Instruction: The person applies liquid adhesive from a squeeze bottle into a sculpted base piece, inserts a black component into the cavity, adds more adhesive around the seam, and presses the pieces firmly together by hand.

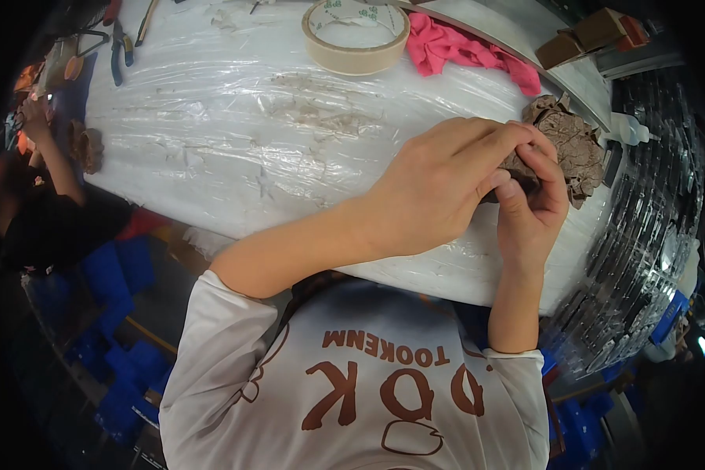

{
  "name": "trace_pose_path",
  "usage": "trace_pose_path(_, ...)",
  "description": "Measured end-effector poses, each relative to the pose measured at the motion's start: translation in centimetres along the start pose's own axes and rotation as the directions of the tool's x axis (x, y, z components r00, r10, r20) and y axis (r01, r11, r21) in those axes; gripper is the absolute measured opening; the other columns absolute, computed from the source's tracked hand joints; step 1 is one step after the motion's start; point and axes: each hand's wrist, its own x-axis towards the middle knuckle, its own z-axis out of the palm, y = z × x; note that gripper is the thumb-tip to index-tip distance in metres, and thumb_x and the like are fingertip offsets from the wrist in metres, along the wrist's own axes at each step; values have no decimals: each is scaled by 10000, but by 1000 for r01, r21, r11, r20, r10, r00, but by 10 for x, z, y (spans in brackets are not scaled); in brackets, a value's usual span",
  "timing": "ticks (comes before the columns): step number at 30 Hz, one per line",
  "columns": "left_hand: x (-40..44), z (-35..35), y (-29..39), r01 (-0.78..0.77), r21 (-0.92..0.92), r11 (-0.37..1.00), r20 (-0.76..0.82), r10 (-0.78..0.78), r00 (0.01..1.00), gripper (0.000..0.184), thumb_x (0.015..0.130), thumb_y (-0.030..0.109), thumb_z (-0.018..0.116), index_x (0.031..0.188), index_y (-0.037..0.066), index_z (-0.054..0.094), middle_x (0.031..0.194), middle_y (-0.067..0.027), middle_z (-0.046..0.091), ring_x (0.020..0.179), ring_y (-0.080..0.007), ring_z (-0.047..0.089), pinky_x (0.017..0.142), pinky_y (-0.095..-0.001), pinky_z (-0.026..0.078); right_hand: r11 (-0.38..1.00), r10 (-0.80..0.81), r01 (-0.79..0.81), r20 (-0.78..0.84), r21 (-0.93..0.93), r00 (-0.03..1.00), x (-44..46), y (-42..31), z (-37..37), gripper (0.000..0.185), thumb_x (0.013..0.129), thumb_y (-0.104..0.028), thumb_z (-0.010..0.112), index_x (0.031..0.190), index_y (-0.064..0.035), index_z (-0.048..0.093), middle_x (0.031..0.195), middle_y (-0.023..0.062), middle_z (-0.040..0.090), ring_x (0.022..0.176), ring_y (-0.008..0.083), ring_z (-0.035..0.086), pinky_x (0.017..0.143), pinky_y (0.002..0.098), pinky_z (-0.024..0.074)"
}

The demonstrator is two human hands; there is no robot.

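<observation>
A small dark brown piece [517,170] shows between my two hands, partly hidden by the fingers. My left hand [439,180] reaches across from the left, its fingers closed and bent over the piece. Facing it, my right hand [534,200] curls its fingers and thumb round the other side, and the fingertips of both hands meet. Just beyond and to the right lies a larger brown, cracked and crumpled-looking object [576,149].
On the plastic-covered table [235,133] are a tape roll [356,59], a pink cloth [462,48], pliers [119,55] and another brown object [88,149]. Small boxes [591,37] stand back right. Another person's arm [55,153] is at far left.
</observation>
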Motion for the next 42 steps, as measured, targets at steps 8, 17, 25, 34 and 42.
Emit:
trace_pose_path(8,-1,-5,6,416,-534,736,153,-400,903,350,894,96,509,1230,8,470,1094,-82,571,982,-137,533,843,-265,428,994,93,-83,-154,74,984,3,-9,4,576,702,23,699,1217,0,440,1129,77,527,1053,169,505,909,279,397)
trace_pose_path(17,3,4,-3,639,-482,600,282,-584,761,429,951,435,331,949,48,519,941,-28,539,856,-78,482,777,-229,401,973,228,-222,-115,62,967,-3,-19,11,358,736,-51,702,1048,-23,527,957,32,564,894,102,540,796,230,429)
trace_pose_path(25,3,12,-3,657,-524,542,263,-631,730,386,952,347,369,780,29,504,717,17,462,680,-66,396,616,-233,366,957,260,-273,-131,-95,957,-4,-14,10,159,867,-156,565,906,-24,486,770,-9,509,707,58,445,646,196,376)
trace_pose_path(34,3,10,10,720,-497,485,293,-687,665,363,940,290,368,715,48,516,602,34,472,519,-36,391,457,-205,323,964,264,-267,-100,-16,959,-9,-13,9,216,909,-233,507,841,-28,511,716,-44,453,666,40,371,598,184,309)
trace_pose_path(42,1,7,7,736,-535,414,328,-702,633,312,941,299,392,769,62,501,714,31,491,647,-36,437,590,-215,391,895,444,-441,-27,73,896,-2,-16,10,238,920,-276,488,836,-57,525,727,-52,452,679,31,378,607,178,315)
